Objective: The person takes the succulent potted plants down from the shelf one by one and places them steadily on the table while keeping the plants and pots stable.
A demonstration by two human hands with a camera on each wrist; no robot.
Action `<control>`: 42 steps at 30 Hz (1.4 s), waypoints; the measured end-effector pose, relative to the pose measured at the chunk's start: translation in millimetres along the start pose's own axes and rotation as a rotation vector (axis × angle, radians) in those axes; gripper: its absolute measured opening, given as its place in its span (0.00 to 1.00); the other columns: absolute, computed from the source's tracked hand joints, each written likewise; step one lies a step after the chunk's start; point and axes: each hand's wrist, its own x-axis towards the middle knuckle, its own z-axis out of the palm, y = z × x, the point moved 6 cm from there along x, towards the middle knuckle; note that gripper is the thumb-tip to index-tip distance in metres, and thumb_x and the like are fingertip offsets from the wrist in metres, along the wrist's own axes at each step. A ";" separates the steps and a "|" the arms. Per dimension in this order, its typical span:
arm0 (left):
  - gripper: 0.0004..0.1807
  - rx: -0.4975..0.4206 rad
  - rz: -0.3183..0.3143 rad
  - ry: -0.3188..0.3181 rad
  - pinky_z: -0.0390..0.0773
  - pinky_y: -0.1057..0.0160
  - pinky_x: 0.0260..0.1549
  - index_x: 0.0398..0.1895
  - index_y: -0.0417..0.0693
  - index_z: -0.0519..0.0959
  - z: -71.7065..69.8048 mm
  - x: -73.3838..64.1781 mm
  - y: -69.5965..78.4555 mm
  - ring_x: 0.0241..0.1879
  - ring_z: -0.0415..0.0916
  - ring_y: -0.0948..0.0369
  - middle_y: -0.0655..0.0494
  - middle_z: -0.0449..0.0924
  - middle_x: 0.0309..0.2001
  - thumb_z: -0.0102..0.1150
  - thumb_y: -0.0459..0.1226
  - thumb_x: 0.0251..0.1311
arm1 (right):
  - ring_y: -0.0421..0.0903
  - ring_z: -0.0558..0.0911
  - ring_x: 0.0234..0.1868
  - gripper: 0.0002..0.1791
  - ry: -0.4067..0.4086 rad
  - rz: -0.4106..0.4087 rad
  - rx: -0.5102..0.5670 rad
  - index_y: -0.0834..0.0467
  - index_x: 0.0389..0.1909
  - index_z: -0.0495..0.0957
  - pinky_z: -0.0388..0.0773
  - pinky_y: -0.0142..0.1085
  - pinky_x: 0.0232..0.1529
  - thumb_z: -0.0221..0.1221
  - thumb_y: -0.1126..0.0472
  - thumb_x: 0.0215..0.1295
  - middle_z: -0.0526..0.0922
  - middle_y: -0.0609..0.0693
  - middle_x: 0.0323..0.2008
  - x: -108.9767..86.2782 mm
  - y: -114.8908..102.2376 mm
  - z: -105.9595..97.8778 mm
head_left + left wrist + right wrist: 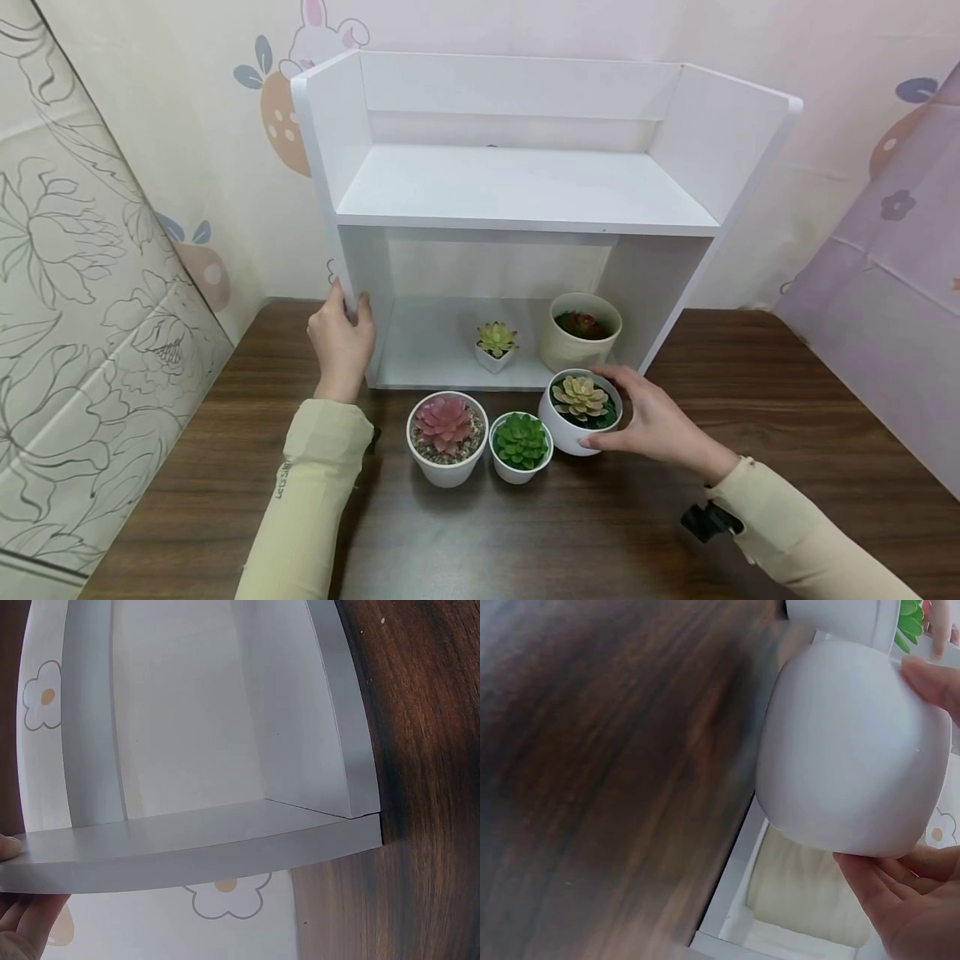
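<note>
The left arm reaches forward from the bottom of the head view in a pale yellow sleeve, gathered near the wrist. The left grip is upright, thumb and fingers opposed in a pinch. The right arm, in a matching pale sleeve, slants in from the lower right corner. The right grip points leftward, thumb nearer the body, fingers farther off and curved, spread wide in a hold.

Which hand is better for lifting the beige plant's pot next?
Probably the right hand: its thumb and fingers hold that white pot. The left hand is farther away, gripping the white shelf by its side.
</note>
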 end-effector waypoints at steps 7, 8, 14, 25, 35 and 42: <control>0.16 0.002 -0.004 -0.003 0.80 0.44 0.42 0.54 0.33 0.75 0.1 0.0 -0.4 0.50 0.79 0.41 0.33 0.80 0.51 0.53 0.31 0.65 | 0.50 0.78 0.50 0.51 -0.004 0.009 -0.010 0.63 0.62 0.67 0.76 0.48 0.47 0.76 0.43 0.38 0.77 0.57 0.53 -6.3 3.6 3.2; 0.16 0.003 -0.003 -0.002 0.80 0.44 0.42 0.54 0.33 0.75 0.0 -0.1 -0.3 0.50 0.79 0.41 0.33 0.80 0.50 0.53 0.31 0.65 | 0.50 0.78 0.50 0.51 -0.004 0.008 -0.010 0.63 0.62 0.67 0.76 0.47 0.47 0.76 0.43 0.38 0.77 0.57 0.53 -6.9 3.9 3.6; 0.16 0.010 0.000 -0.001 0.80 0.44 0.42 0.53 0.33 0.75 -0.6 -0.8 0.2 0.49 0.80 0.42 0.33 0.80 0.50 0.53 0.32 0.65 | 0.50 0.78 0.49 0.50 0.008 -0.003 -0.012 0.64 0.61 0.68 0.77 0.46 0.46 0.77 0.45 0.37 0.76 0.58 0.55 -10.4 5.0 5.1; 0.16 0.009 -0.006 -0.002 0.80 0.44 0.43 0.54 0.34 0.75 -0.3 0.2 0.5 0.50 0.79 0.42 0.34 0.80 0.51 0.53 0.32 0.65 | 0.48 0.78 0.48 0.50 0.028 -0.021 -0.008 0.63 0.61 0.68 0.77 0.43 0.45 0.77 0.45 0.36 0.76 0.56 0.54 -12.5 6.8 5.5; 0.15 0.005 -0.002 -0.005 0.81 0.45 0.43 0.53 0.34 0.75 0.8 0.4 0.4 0.49 0.80 0.43 0.35 0.80 0.50 0.53 0.32 0.65 | 0.48 0.77 0.50 0.50 0.033 -0.027 -0.008 0.62 0.62 0.67 0.77 0.44 0.46 0.77 0.46 0.37 0.75 0.56 0.56 -14.6 7.6 6.4; 0.16 0.012 -0.003 0.000 0.81 0.45 0.42 0.53 0.35 0.75 0.5 0.6 -0.5 0.49 0.80 0.43 0.35 0.80 0.51 0.53 0.32 0.65 | 0.50 0.76 0.51 0.50 0.008 -0.023 0.017 0.63 0.63 0.66 0.76 0.46 0.47 0.76 0.46 0.40 0.73 0.57 0.57 -14.2 7.3 7.9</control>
